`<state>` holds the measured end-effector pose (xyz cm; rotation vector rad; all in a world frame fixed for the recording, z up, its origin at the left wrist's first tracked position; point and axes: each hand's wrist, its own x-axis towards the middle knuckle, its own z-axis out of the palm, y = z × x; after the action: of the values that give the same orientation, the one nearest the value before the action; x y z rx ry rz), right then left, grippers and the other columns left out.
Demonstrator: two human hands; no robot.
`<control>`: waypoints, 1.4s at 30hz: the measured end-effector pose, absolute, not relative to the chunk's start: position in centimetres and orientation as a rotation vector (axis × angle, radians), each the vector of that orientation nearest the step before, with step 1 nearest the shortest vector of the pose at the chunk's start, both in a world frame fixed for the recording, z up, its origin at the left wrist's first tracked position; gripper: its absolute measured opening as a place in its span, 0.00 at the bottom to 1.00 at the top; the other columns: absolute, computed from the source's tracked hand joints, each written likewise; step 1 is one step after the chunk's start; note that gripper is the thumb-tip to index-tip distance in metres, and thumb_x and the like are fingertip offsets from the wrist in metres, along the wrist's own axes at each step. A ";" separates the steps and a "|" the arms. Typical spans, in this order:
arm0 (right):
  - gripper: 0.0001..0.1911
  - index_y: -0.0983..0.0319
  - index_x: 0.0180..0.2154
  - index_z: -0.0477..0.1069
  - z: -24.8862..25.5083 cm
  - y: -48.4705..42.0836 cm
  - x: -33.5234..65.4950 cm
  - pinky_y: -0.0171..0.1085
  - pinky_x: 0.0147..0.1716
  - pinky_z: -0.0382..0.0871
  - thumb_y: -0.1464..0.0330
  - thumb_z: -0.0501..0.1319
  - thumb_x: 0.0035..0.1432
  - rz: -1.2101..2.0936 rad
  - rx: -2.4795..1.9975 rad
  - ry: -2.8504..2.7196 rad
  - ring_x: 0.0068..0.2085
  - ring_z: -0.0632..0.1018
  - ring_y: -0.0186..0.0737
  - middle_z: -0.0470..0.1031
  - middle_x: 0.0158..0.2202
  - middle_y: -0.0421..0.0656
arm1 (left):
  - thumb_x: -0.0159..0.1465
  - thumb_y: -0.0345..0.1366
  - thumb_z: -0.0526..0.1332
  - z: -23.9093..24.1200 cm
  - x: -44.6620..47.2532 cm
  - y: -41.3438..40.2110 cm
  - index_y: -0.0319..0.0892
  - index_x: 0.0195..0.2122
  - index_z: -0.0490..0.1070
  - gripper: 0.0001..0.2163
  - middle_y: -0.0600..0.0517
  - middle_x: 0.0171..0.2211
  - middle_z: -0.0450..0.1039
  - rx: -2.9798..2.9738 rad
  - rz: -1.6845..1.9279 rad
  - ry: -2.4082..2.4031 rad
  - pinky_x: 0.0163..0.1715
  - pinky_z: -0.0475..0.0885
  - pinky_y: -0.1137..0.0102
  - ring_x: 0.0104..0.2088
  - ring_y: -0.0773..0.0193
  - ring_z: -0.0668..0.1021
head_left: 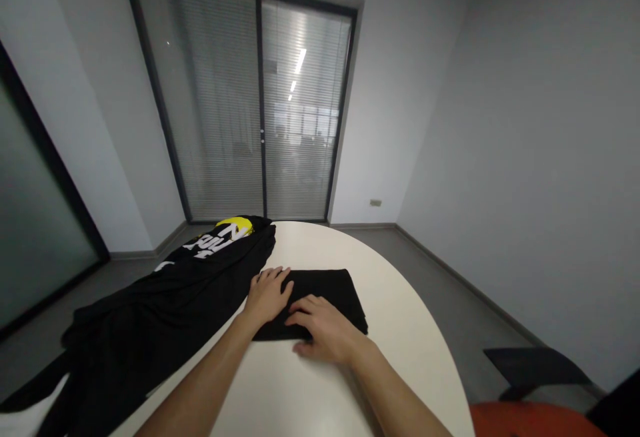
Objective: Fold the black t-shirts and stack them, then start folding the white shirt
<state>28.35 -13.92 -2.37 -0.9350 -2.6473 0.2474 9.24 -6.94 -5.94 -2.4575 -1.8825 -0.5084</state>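
Observation:
A black garment folded into a flat rectangle (327, 287) lies on the white table (400, 304). My left hand (267, 296) rests on its left side with the fingers stretched out toward the far edge. Over its near edge is my right hand (323, 327), fingers apart and slightly bent, with the thumb at the tabletop. Neither hand grips anything that I can see. Left of the folded garment, a loose black garment (165, 304) with white lettering and a yellow patch is spread along the table's left side.
A chair with an orange seat (525, 420) and a dark armrest (537, 367) stands at the lower right, beside the table's curved edge. Beyond the table are glass panels with blinds (220, 110) and grey walls. The loose garment hangs past the left edge.

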 end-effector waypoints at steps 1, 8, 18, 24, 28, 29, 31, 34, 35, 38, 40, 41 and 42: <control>0.21 0.55 0.52 0.73 -2.3 -14.1 28.2 0.43 0.52 0.64 0.66 0.67 0.55 0.241 -0.964 -2.675 0.52 0.72 0.45 0.73 0.53 0.42 | 0.71 0.45 0.49 -5.9 9.2 -6.8 0.49 0.62 0.67 0.21 0.48 0.63 0.68 -2.452 -0.515 -1.898 0.59 0.61 0.54 0.62 0.52 0.67; 0.23 0.59 0.53 0.68 -2.1 -14.7 27.4 0.42 0.47 0.64 0.74 0.61 0.54 0.079 -1.158 -2.714 0.49 0.70 0.46 0.72 0.49 0.45 | 0.70 0.44 0.51 -6.3 9.1 -6.6 0.47 0.62 0.67 0.21 0.48 0.63 0.67 -2.431 -0.537 -1.943 0.64 0.55 0.52 0.65 0.52 0.65; 0.16 0.58 0.44 0.70 -1.6 -14.2 28.5 0.41 0.46 0.60 0.78 0.58 0.54 0.111 -1.289 -2.745 0.48 0.71 0.44 0.74 0.46 0.44 | 0.69 0.49 0.51 -3.7 9.7 -8.1 0.40 0.51 0.74 0.21 0.39 0.50 0.76 -2.258 -0.326 -2.049 0.55 0.63 0.52 0.52 0.46 0.75; 0.14 0.59 0.36 0.74 -1.4 -11.8 32.5 0.40 0.49 0.59 0.80 0.55 0.57 0.142 -1.537 -2.540 0.52 0.71 0.45 0.76 0.43 0.44 | 0.70 0.49 0.48 -1.4 10.7 -9.9 0.35 0.47 0.75 0.24 0.35 0.43 0.79 -2.322 -0.094 -2.198 0.41 0.72 0.58 0.45 0.45 0.81; 0.18 0.58 0.41 0.75 -2.1 -10.8 34.8 0.36 0.48 0.62 0.81 0.53 0.56 0.241 -1.719 -2.172 0.54 0.72 0.42 0.77 0.46 0.43 | 0.69 0.50 0.49 -0.9 11.5 -11.1 0.37 0.46 0.76 0.23 0.36 0.43 0.80 -2.521 -0.070 -2.129 0.41 0.73 0.58 0.45 0.44 0.81; 0.19 0.58 0.45 0.74 -2.4 -10.6 35.1 0.35 0.48 0.63 0.79 0.53 0.58 0.252 -1.782 -2.048 0.52 0.74 0.41 0.76 0.49 0.44 | 0.69 0.49 0.50 -1.0 11.7 -11.3 0.37 0.46 0.75 0.23 0.36 0.42 0.80 -2.541 -0.083 -2.106 0.41 0.73 0.58 0.45 0.45 0.81; 0.16 0.59 0.52 0.70 -2.9 -10.3 35.4 0.37 0.46 0.65 0.70 0.52 0.65 0.292 -1.920 -1.814 0.48 0.77 0.41 0.75 0.53 0.47 | 0.69 0.48 0.49 -1.3 12.0 -11.5 0.37 0.47 0.74 0.21 0.37 0.42 0.80 -2.537 -0.122 -2.079 0.41 0.73 0.58 0.44 0.45 0.81; 0.23 0.60 0.53 0.69 -3.7 -9.9 35.4 0.40 0.43 0.67 0.52 0.51 0.67 0.499 -2.038 -1.624 0.45 0.79 0.46 0.78 0.48 0.49 | 0.69 0.48 0.48 -1.8 12.3 -11.6 0.37 0.46 0.73 0.21 0.37 0.42 0.80 -2.533 -0.170 -2.100 0.40 0.74 0.59 0.43 0.46 0.82; 0.25 0.59 0.53 0.69 -4.0 -9.8 35.4 0.40 0.42 0.68 0.50 0.52 0.66 0.576 -2.036 -1.612 0.44 0.79 0.46 0.79 0.45 0.49 | 0.69 0.48 0.49 -1.9 12.3 -11.5 0.38 0.46 0.73 0.21 0.38 0.42 0.80 -2.543 -0.178 -2.112 0.40 0.73 0.59 0.43 0.46 0.82; 0.22 0.59 0.54 0.66 -5.0 -9.6 35.5 0.40 0.41 0.69 0.54 0.57 0.64 0.653 -1.956 -1.675 0.42 0.80 0.46 0.80 0.42 0.48 | 0.69 0.49 0.50 -2.0 12.3 -11.5 0.39 0.45 0.73 0.20 0.38 0.42 0.80 -2.584 -0.198 -2.127 0.39 0.73 0.60 0.43 0.46 0.82; 0.22 0.60 0.56 0.64 -5.5 -9.4 35.8 0.40 0.40 0.69 0.61 0.60 0.62 0.630 -1.910 -1.717 0.41 0.80 0.45 0.79 0.40 0.47 | 0.68 0.50 0.52 -1.8 12.1 -11.5 0.40 0.43 0.73 0.19 0.39 0.41 0.80 -2.648 -0.214 -2.112 0.38 0.72 0.61 0.43 0.47 0.82; 0.22 0.60 0.56 0.63 -5.7 -9.3 35.9 0.40 0.41 0.69 0.63 0.61 0.61 0.622 -1.891 -1.720 0.40 0.79 0.44 0.79 0.39 0.47 | 0.67 0.50 0.53 -1.6 12.0 -11.6 0.41 0.42 0.73 0.18 0.41 0.38 0.81 -2.703 -0.217 -2.107 0.37 0.72 0.62 0.41 0.48 0.82; 0.22 0.60 0.56 0.62 -5.8 -9.2 36.1 0.39 0.41 0.70 0.66 0.61 0.60 0.622 -1.873 -1.709 0.40 0.79 0.43 0.78 0.39 0.46 | 0.67 0.51 0.53 -1.4 11.9 -11.6 0.42 0.40 0.72 0.18 0.43 0.35 0.81 -2.775 -0.211 -2.108 0.35 0.72 0.64 0.39 0.49 0.82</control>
<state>36.06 -9.17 -5.84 -1.8730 -1.7094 0.6220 11.89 -11.59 -1.38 -2.7751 -2.1077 -0.2109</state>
